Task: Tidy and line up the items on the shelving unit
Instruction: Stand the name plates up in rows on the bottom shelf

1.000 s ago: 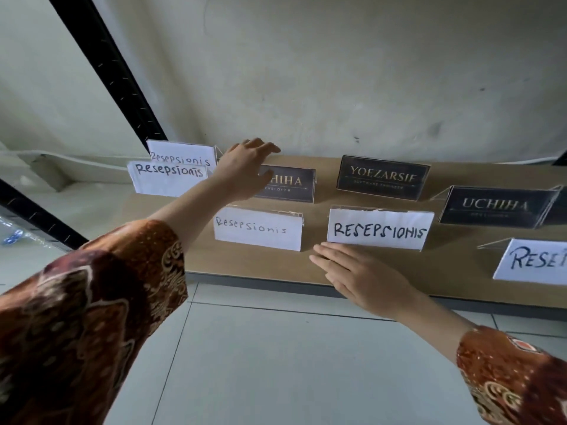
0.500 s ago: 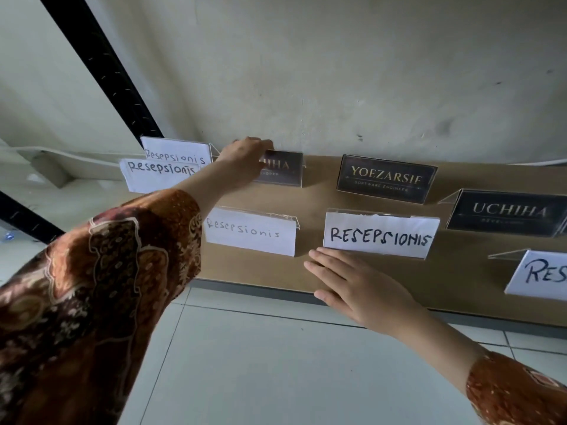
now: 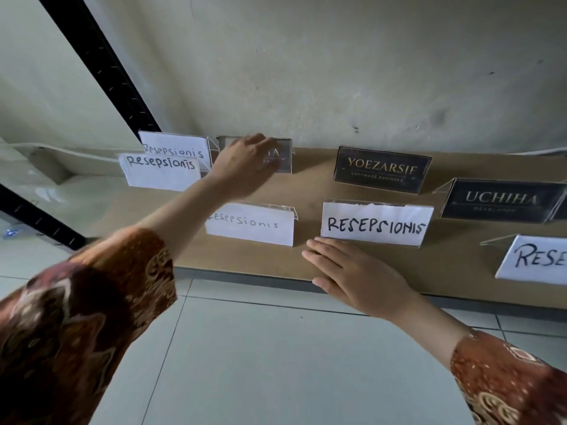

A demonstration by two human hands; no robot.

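My left hand (image 3: 245, 162) grips the dark sign (image 3: 280, 154) at the shelf's (image 3: 460, 265) back; right hand (image 3: 352, 276) lies flat at the front edge, holding nothing. Far from done, I'd say: the other signs stand staggered.

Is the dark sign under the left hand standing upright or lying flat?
Upright. The dark sign stands on the shelf, face forward, with the left hand holding its top edge.
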